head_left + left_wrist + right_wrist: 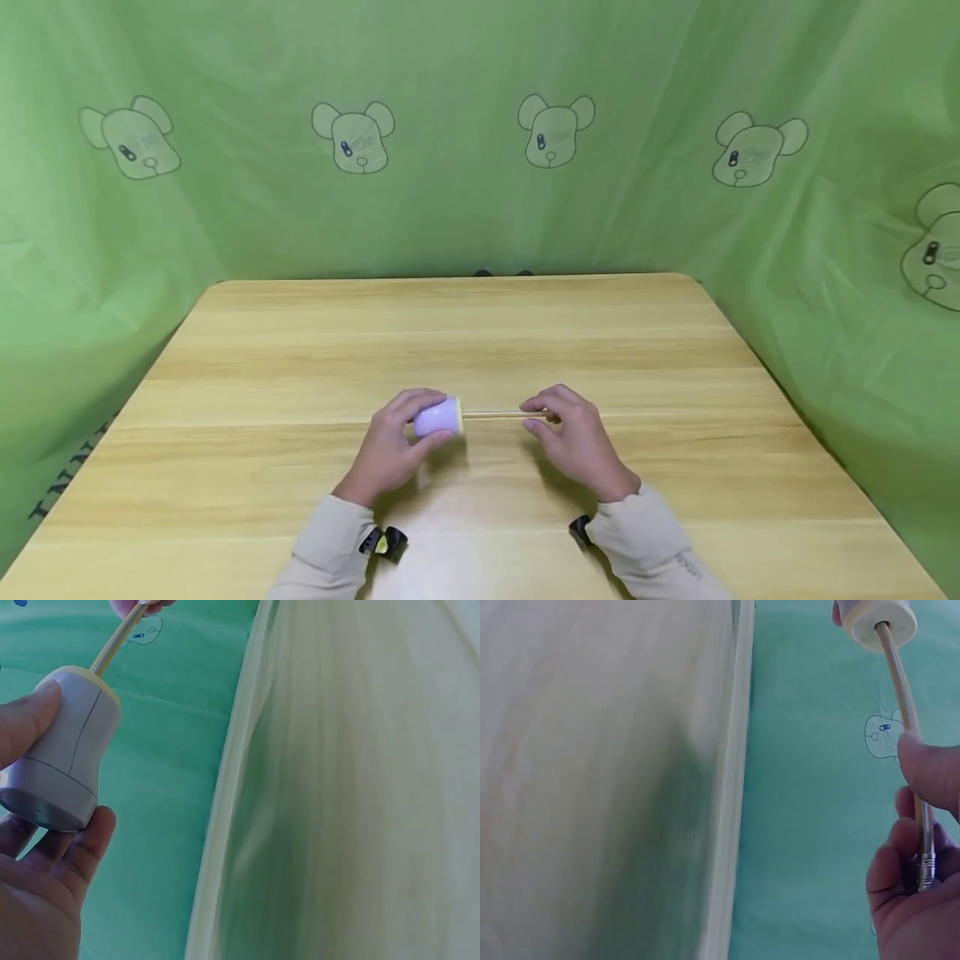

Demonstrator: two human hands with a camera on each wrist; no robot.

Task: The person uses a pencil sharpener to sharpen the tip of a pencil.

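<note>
Hands apart. Your left hand (390,447) grips a lavender cylinder (437,417) held sideways over the worktop (480,350), yellow end (460,414) to the right. Your right hand (577,435) pinches a thin rod (495,414) running into that end.

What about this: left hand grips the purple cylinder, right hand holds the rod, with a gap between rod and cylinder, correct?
There's no gap: the right wrist view shows the rod running into the cylinder at its end. The rest stands.
</note>
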